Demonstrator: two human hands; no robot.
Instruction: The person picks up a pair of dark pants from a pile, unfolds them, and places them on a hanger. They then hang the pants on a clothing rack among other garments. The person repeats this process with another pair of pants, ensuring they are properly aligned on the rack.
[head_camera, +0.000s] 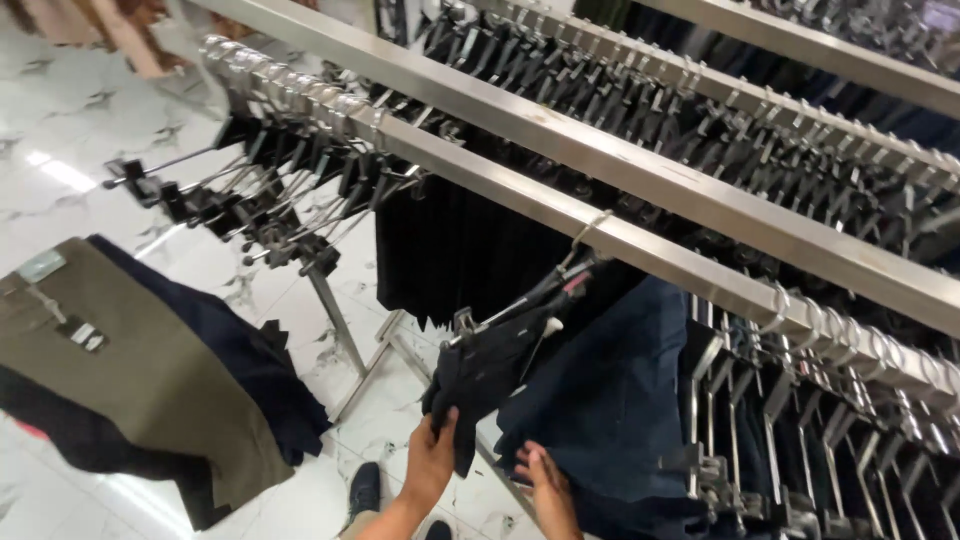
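I see two long steel rails (640, 190) running diagonally from upper left to lower right, crowded with clip hangers (270, 200) too many to count. Beside them on the floor (60, 150) lies one pile of trousers (130, 370), olive over navy. One dark folded garment (490, 370) hangs from the near rail, long axis pointing down and left. My left hand (432, 462) grips its lower edge; my right hand (548, 482) rests open against navy cloth (610, 400).
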